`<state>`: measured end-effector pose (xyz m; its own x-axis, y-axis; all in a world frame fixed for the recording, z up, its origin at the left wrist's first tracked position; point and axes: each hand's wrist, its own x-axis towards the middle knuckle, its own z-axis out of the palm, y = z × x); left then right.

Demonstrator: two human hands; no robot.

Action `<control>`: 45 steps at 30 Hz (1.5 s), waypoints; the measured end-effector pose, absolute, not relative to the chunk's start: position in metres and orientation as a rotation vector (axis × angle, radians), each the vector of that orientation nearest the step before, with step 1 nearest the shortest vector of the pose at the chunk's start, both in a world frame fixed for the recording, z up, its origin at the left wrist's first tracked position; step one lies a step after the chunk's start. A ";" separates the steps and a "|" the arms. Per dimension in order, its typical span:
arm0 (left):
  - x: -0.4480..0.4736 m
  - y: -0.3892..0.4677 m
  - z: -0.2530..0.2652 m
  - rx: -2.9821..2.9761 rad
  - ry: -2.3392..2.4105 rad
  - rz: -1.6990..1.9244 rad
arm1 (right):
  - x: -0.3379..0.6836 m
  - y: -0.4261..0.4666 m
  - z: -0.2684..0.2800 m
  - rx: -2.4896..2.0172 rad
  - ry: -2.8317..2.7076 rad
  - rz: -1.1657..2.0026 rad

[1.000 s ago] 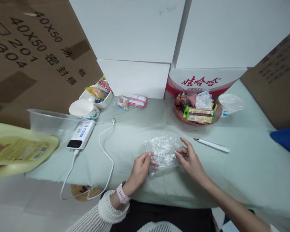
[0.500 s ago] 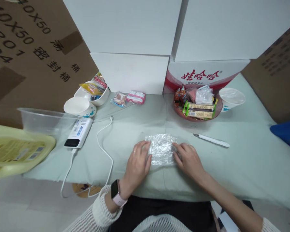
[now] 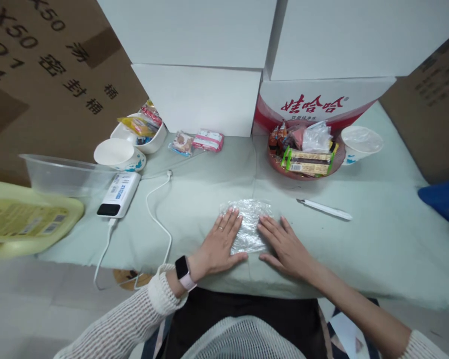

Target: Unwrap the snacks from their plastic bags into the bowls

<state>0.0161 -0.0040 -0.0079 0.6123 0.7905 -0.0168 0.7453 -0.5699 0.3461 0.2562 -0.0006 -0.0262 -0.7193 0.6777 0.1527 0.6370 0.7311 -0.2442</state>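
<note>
A crinkled, clear plastic sheet or bag [image 3: 250,232] lies flat on the cloth-covered table; its exact kind I cannot make out. My left hand [image 3: 221,240] rests palm down over its left side, fingers stretched out, with a ring and a watch on that arm. On the right side of the plastic lies my right hand [image 3: 282,244], also flat with fingers extended and thumb apart. Parts of the plastic are hidden under both hands. To the right, a white utility knife [image 3: 325,209] lies with its tip pointing left.
Behind stands a pink basket [image 3: 303,175] of packaged snacks beside a paper cup [image 3: 361,144]. Two small snack packs [image 3: 208,140] lie by the white boxes. Leftward are a power bank [image 3: 118,194] with a white cable [image 3: 158,219], a paper bowl [image 3: 117,155] and a clear tub [image 3: 65,175].
Both hands have gone from curled fingers at the plastic's edges to lying flat on it, fingers stretched. The plastic looks flatter. The whole view has shifted slightly.
</note>
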 end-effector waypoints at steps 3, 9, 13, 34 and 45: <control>0.015 -0.012 0.003 2.539 1.145 0.278 | 0.257 0.001 -0.021 -0.964 -2.632 0.256; 0.012 -0.023 0.002 2.517 1.015 0.430 | 0.266 -0.006 0.003 -0.934 -2.388 0.620; 0.008 -0.019 -0.001 2.398 1.034 0.610 | 0.274 -0.008 0.011 -0.949 -2.396 0.814; 0.017 -0.002 -0.006 1.760 1.553 0.807 | 0.250 0.004 -0.015 -1.552 -1.996 0.561; 0.024 -0.004 -0.010 1.710 1.651 0.811 | 0.240 0.024 -0.022 -1.494 -2.123 0.262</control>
<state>0.0241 -0.0042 -0.0099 0.0304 0.9995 0.0101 0.6188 -0.0268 0.7851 0.2396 0.0243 -0.0222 -0.2511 0.9184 0.3058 0.8164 0.3707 -0.4428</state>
